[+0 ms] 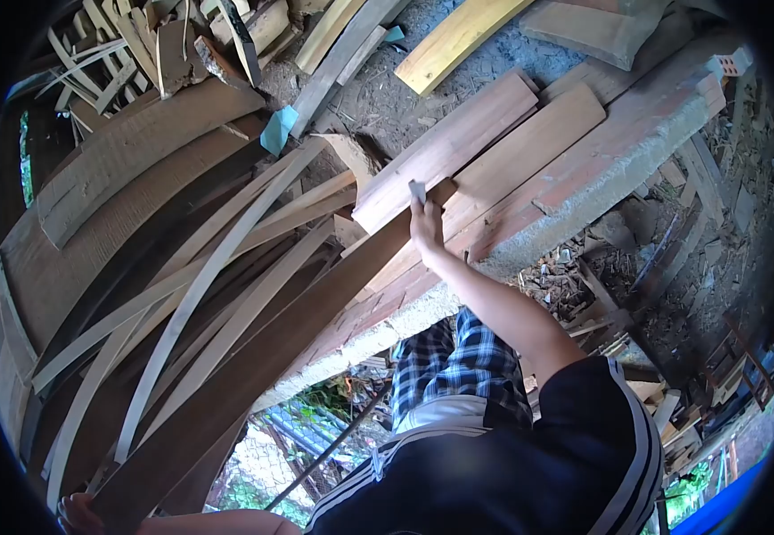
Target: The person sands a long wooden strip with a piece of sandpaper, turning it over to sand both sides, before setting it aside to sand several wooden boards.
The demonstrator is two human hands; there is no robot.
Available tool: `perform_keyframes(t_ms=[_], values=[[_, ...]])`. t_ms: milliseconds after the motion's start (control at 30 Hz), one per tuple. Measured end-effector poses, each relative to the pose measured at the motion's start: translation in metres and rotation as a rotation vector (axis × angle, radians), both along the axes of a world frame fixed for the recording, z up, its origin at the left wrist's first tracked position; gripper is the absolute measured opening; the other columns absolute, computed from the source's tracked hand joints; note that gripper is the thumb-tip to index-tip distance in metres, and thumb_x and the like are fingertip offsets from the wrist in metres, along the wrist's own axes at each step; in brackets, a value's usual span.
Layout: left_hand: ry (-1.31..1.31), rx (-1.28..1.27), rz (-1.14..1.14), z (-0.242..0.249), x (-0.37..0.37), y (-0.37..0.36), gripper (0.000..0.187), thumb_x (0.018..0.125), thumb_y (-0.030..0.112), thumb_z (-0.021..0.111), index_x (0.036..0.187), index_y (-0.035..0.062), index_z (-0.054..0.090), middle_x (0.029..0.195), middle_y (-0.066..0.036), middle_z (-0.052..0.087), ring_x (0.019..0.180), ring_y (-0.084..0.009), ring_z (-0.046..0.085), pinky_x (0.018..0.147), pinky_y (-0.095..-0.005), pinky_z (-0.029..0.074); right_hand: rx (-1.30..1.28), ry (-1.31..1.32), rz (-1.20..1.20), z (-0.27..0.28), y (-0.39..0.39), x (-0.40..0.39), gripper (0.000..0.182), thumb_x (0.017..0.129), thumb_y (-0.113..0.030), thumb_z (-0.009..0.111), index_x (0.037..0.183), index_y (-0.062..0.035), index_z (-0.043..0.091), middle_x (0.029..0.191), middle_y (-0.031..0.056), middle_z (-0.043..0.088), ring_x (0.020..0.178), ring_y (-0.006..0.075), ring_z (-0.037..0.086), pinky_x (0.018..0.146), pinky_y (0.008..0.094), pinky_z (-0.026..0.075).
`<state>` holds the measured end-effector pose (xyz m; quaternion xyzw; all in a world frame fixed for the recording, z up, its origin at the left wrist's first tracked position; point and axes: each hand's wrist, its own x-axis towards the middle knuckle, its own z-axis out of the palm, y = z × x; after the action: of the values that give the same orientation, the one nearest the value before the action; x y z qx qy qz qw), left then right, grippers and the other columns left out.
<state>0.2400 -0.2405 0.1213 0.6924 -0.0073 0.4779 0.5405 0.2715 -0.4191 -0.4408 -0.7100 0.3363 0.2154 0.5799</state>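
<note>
A long dark brown wooden plank (298, 334) slants across the view from lower left to the middle. My left hand (79, 514), at the bottom left edge, is closed around its near end; part of that hand is cut off by the dark rim. My right hand (428, 225) is closed on the plank's far end, over the lighter boards. A small pale grey piece (417, 191) shows at the right thumb tip; I cannot make out what it is. Under the far end lie a pinkish board (458, 147) and a tan board (529, 156).
Thin curved wooden strips (204, 276) lie crossed at left beside wide curved panels (137, 160). Scrap wood (119, 45) is heaped at the top left. A brick ledge with a rough concrete edge (618, 165) runs diagonally. Wood debris (601, 259) covers the ground at right.
</note>
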Motion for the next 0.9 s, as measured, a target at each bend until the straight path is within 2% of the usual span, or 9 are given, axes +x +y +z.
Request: perform_keyframes(t_ms=[67,233,267,333,367,433,567,767,900], values=[[0.016,0.020,0.007,0.001,-0.005,0.025,0.026,0.090,0.030,0.046,0.081,0.0080,0.055,0.060,0.002,0.037,0.048,-0.0113,0.035,0.045,-0.0247,0.032,-0.051,0.051,-0.053,-0.026,-0.009,0.024,0.037,0.095,-0.024,0.043,0.115,0.0056,0.054,0.110,0.0282,0.057,0.105,0.0400,0.055,0.089,0.0432,0.044],[0.119,0.179,0.201,0.069,-0.076,0.150,0.039,0.089,0.020,0.041,0.108,-0.0113,0.055,0.111,-0.025,0.057,0.108,-0.0334,0.056,0.101,-0.0472,0.040,-0.126,0.111,0.022,-0.072,-0.005,0.027,0.042,0.095,-0.028,0.042,0.113,0.0077,0.053,0.115,0.0288,0.055,0.109,0.0388,0.054,0.091,0.0435,0.043],[0.112,0.178,0.202,0.044,-0.048,0.105,0.039,0.089,0.020,0.041,0.108,-0.0113,0.055,0.111,-0.025,0.057,0.108,-0.0334,0.056,0.101,-0.0472,0.040,-0.173,0.051,0.028,-0.076,0.002,0.014,0.045,0.095,-0.031,0.041,0.117,0.0073,0.050,0.117,0.0287,0.052,0.111,0.0390,0.052,0.092,0.0439,0.043],[0.071,0.077,0.050,0.004,-0.007,0.029,0.031,0.090,0.036,0.049,0.078,0.0086,0.056,0.057,0.003,0.041,0.046,-0.0089,0.040,0.045,-0.0224,0.036,-0.043,0.168,0.166,-0.079,-0.006,0.010,0.054,0.096,-0.038,0.037,0.129,0.0055,0.040,0.128,0.0300,0.044,0.116,0.0396,0.048,0.097,0.0448,0.040],[0.074,0.074,0.053,0.018,-0.022,0.055,0.031,0.090,0.036,0.049,0.078,0.0086,0.056,0.057,0.003,0.041,0.046,-0.0089,0.040,0.045,-0.0224,0.036,-0.061,0.149,0.030,-0.081,-0.006,0.016,0.051,0.095,-0.036,0.039,0.120,0.0074,0.049,0.125,0.0308,0.048,0.115,0.0399,0.050,0.097,0.0453,0.040],[0.356,-0.218,-0.504,0.062,-0.069,0.126,0.040,0.089,0.021,0.042,0.111,-0.0102,0.054,0.111,-0.025,0.057,0.108,-0.0324,0.056,0.100,-0.0476,0.041,-0.276,0.144,0.097,-0.117,-0.014,0.034,0.048,0.092,-0.034,0.041,0.107,0.0077,0.059,0.114,0.0305,0.056,0.110,0.0410,0.053,0.097,0.0452,0.040],[0.237,-0.087,-0.308,0.052,-0.066,0.110,0.033,0.084,0.023,0.047,0.099,-0.0064,0.051,0.093,-0.017,0.046,0.090,-0.0260,0.047,0.086,-0.0409,0.038,-0.279,0.091,0.178,-0.173,-0.027,0.036,0.046,0.090,-0.031,0.040,0.098,0.0071,0.063,0.107,0.0300,0.060,0.106,0.0411,0.056,0.096,0.0420,0.041],[-0.019,0.033,0.000,0.011,-0.048,0.052,0.027,0.076,0.025,0.056,0.079,-0.0002,0.045,0.063,-0.003,0.029,0.060,-0.0153,0.033,0.062,-0.0298,0.033,-0.218,0.011,0.158,-0.060,-0.001,0.003,0.045,0.093,-0.034,0.044,0.111,0.0061,0.055,0.110,0.0291,0.058,0.106,0.0403,0.056,0.091,0.0437,0.044],[-0.085,0.037,0.311,-0.005,-0.040,0.033,0.045,0.077,0.044,0.058,0.080,0.0016,0.044,0.066,-0.003,0.032,0.060,-0.0146,0.033,0.058,-0.0276,0.032,0.067,-0.353,0.238,0.097,0.011,-0.046,0.055,0.097,-0.037,0.036,0.137,0.0009,0.036,0.136,0.0318,0.037,0.129,0.0415,0.034,0.107,0.0444,0.028]])
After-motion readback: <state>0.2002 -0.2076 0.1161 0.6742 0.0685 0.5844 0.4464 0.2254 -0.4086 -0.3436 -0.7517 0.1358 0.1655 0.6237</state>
